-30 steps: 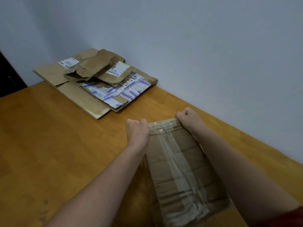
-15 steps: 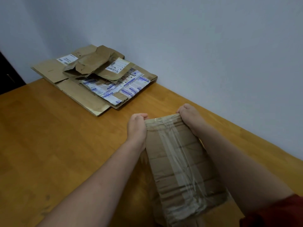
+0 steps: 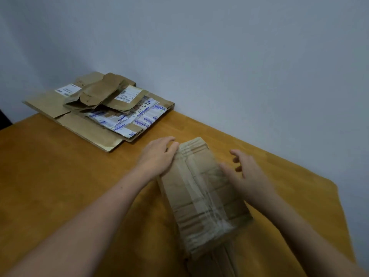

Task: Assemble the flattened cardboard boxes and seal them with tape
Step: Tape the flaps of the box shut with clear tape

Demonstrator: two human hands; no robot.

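While our left hand [image 3: 157,156] presses flat-fingered against the taped box [image 3: 201,194], our right hand [image 3: 247,172] flanks it, fingers [image 3: 238,154] spread.

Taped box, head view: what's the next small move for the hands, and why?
Probably bring the right hand down onto the right side of the box. The left hand lies flat against its left side, the right hovers open above it, and clear tape already runs along the top seam, so a two-handed hold seems likely.

left forearm [image 3: 95,214]: bare | left grip [image 3: 159,156]: bare | right forearm [image 3: 289,218]: bare | right grip [image 3: 247,172]: bare, slightly blurred
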